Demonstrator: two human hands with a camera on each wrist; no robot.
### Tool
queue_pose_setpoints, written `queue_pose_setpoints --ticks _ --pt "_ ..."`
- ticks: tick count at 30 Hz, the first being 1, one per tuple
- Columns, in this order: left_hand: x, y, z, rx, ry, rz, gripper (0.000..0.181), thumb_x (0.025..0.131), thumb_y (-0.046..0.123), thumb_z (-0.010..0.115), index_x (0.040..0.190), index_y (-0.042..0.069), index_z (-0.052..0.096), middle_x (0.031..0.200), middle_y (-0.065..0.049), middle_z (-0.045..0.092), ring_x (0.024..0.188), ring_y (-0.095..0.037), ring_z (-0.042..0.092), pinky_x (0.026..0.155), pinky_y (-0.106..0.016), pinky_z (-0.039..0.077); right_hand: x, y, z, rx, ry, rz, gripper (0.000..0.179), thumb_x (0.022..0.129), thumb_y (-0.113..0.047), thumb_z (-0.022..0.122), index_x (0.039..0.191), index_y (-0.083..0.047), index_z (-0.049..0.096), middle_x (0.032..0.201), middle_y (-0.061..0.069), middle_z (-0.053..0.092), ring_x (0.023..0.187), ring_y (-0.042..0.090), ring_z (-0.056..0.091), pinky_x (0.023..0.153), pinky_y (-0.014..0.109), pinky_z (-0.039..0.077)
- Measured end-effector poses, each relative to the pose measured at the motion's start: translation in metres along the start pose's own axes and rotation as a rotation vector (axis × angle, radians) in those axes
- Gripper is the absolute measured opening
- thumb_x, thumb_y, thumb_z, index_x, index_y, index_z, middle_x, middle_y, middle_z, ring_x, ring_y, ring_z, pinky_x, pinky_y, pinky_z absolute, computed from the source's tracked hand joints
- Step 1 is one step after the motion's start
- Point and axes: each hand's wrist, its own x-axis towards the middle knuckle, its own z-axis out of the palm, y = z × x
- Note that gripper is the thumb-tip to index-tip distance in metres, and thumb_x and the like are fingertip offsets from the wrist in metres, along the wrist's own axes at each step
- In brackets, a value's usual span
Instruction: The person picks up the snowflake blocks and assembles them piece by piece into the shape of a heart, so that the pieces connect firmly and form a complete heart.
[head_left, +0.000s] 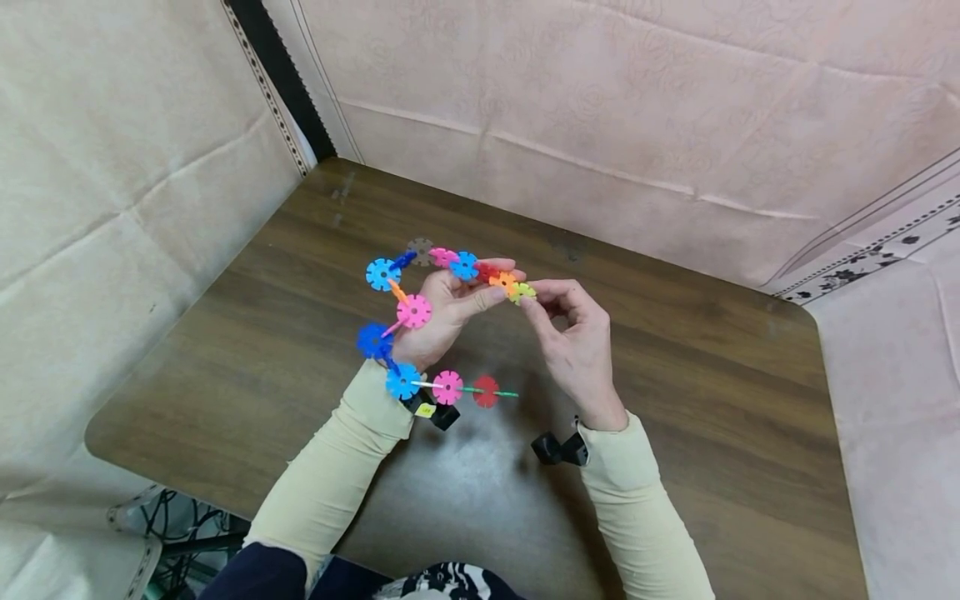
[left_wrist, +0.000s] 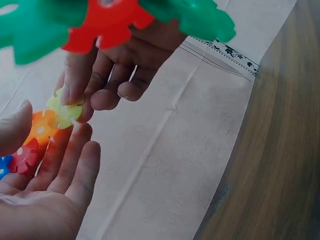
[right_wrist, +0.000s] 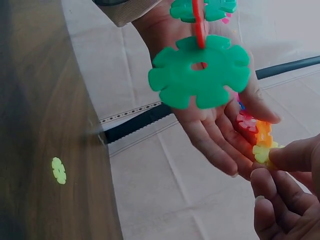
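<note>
A chain of colourful plastic snowflake discs, slotted edge to edge, curves in an open loop around the left hand. Its red and green end hangs over the left wrist. The left hand holds the other end, its thumb over the orange disc and its fingers beneath. Beside it the right hand pinches a yellow-green disc between thumb and index finger, right at the orange disc's edge. Close to the right wrist camera looms a green disc with a red one slotted upright into it.
A loose yellow-green disc lies on the brown wooden table. Pale patterned cloth hangs behind and beside the table. Black cables show below the table's left front edge. Each wrist carries a black camera.
</note>
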Motion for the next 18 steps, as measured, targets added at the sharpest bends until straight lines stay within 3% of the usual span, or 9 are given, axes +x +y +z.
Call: queue_pose_setpoints --ticks 7,14,16,18 --pt "-0.003 0.002 -0.003 0.008 0.058 -0.029 0.037 0.092 0.0 0.064 0.128 -0.003 0.056 0.123 -0.018 0.059 0.11 -0.028 0.062 0.097 -0.038 0.049 0.004 0.009 0.008 0.005 -0.027 0.0 0.02 0.087 0.002 0.07 0.106 0.006 0.065 0.097 0.017 0.067 0.077 0.022 0.056 0.069 0.025 0.048" --pt "-0.003 0.007 -0.011 -0.002 0.149 0.035 0.034 0.092 0.001 0.064 0.124 -0.005 0.058 0.108 -0.016 0.065 0.093 -0.024 0.067 0.09 -0.041 0.053 0.015 0.061 0.014 0.091 -0.038 0.041 0.021 0.098 -0.018 0.06 0.109 0.0 0.065 0.095 0.014 0.067 0.082 0.02 0.062 0.073 0.028 0.052" --pt "-0.004 0.008 -0.013 -0.022 0.16 0.047 0.031 0.092 0.001 0.064 0.122 -0.003 0.059 0.104 -0.013 0.066 0.09 -0.025 0.067 0.089 -0.042 0.053 0.019 0.077 0.02 0.041 -0.065 0.094 0.026 0.099 -0.024 0.059 0.108 -0.001 0.065 0.094 0.014 0.067 0.083 0.02 0.062 0.074 0.029 0.053" --pt "-0.005 0.009 -0.015 -0.031 0.17 0.048 0.031 0.092 0.002 0.063 0.122 -0.004 0.059 0.103 -0.011 0.066 0.089 -0.024 0.067 0.088 -0.038 0.054 0.02 0.092 0.028 -0.052 -0.143 0.174 0.027 0.098 -0.028 0.06 0.11 -0.005 0.066 0.096 0.01 0.066 0.083 0.019 0.059 0.073 0.03 0.052"
